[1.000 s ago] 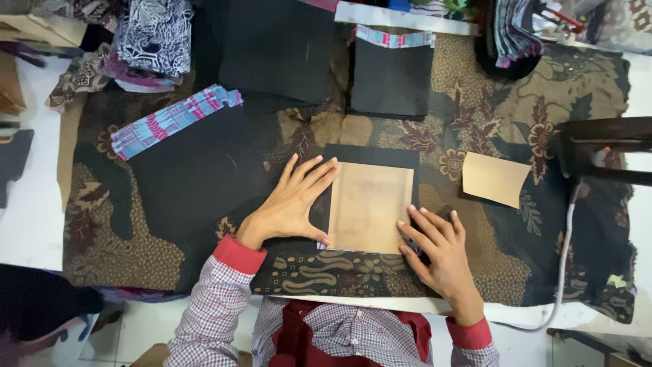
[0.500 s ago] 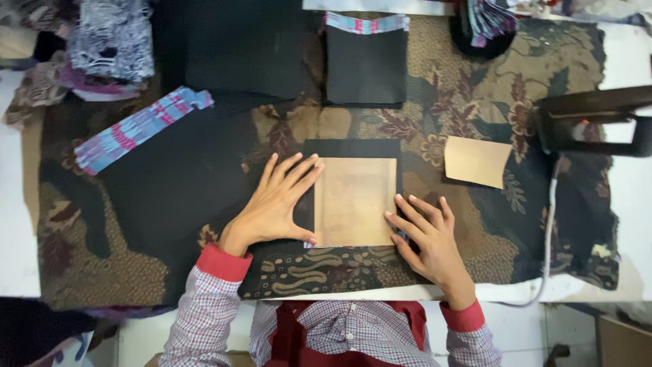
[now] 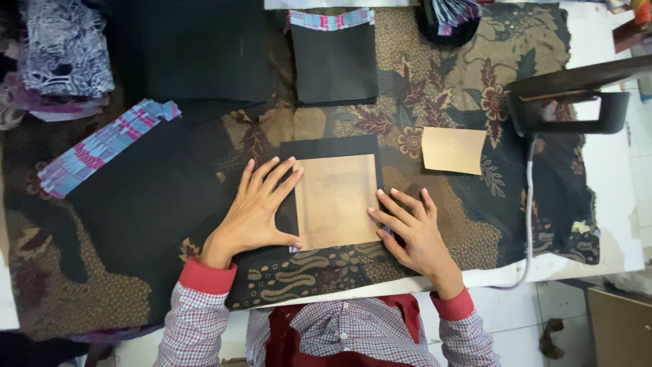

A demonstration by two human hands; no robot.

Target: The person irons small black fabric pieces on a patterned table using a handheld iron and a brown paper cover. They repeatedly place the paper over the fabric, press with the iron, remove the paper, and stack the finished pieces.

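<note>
A tan cardboard template point(image 3: 337, 200) lies on a small black fabric piece point(image 3: 329, 147) in the middle of the table. My left hand point(image 3: 258, 207) rests flat with spread fingers on the black fabric at the template's left edge, the thumb at its lower left corner. My right hand point(image 3: 411, 228) lies flat with fingers spread at the template's lower right corner, fingertips touching its edge. Neither hand grips anything.
A patterned brown cloth point(image 3: 448, 88) covers the table. A smaller tan card point(image 3: 453, 149) lies to the right. An iron point(image 3: 574, 95) with its cord stands at the right. A black fabric stack point(image 3: 334, 58) sits behind, a large black piece with striped trim point(image 3: 102, 146) at left, folded fabrics point(image 3: 64, 47) far left.
Both hands stay pressed at the template's sides. The view has shifted slightly, so everything sits a little further left and higher in the frame.
</note>
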